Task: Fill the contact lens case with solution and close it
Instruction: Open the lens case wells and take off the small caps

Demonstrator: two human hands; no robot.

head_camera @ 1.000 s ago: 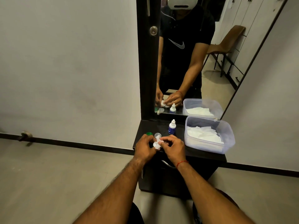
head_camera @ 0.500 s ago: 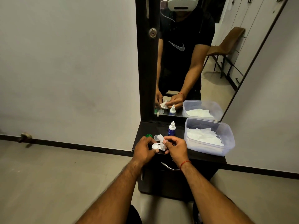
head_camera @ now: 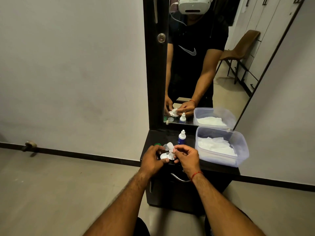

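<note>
Your left hand is curled, fingers bent in, thumb and fingertips pinching the left end of the white contact lens case. It holds the case just above the front edge of the dark vanity top. Your right hand is also half closed, thumb and forefinger pinched on a small crumpled white tissue that stands up from the right side of the case. The other right fingers are loosely curled underneath; whether they touch the case, can't tell. A red thread sits around your right wrist.

The case is small, white and flat, with one round well facing up on the left side and uncapped. The right well is hidden by the tissue and your fingers. Can't tell if any liquid is in it.

Behind your left hand a green cap lies on the vanity top, and a clear cap lies just beside it, near the tissue tip. The solution bottle, white nozzle with a blue label, stands upright behind the hands, apart from them. A clear plastic container with white tissues inside sits to the right of the bottle. The mirror behind reflects both hands pinching the case.
</note>
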